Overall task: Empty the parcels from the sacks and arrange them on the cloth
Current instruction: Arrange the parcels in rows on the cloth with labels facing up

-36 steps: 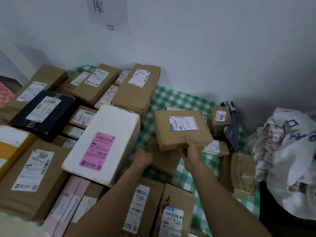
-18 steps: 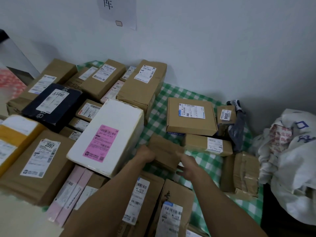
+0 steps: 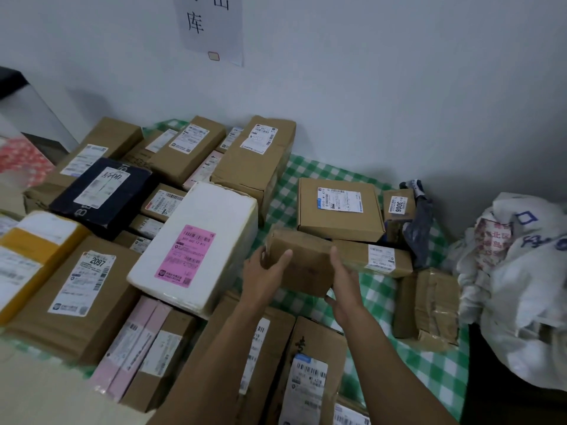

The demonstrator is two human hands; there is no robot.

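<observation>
A plain brown cardboard parcel [image 3: 302, 260] is held tilted just above the green-checked cloth [image 3: 377, 297]. My left hand [image 3: 265, 271] grips its left end, thumb across the top. My right hand [image 3: 343, 279] holds its right end, fingers under the lower corner. Just behind it a flat labelled box [image 3: 339, 208] lies on a long low box [image 3: 376, 259]. A white sack [image 3: 521, 277], crumpled, sits at the right edge of the cloth.
Several parcels crowd the cloth's left half: a white foam box with a pink label [image 3: 199, 250], a black box [image 3: 102, 194], a box marked 2097 [image 3: 79, 289]. More boxes [image 3: 310, 372] lie under my forearms. A taped box [image 3: 429, 308] and a small 3006 box [image 3: 399, 205] sit to the right.
My right hand let go of the flat labelled box, now lying on the long low box. Both hands closed on the plain brown parcel and lifted its near side off the cloth.
</observation>
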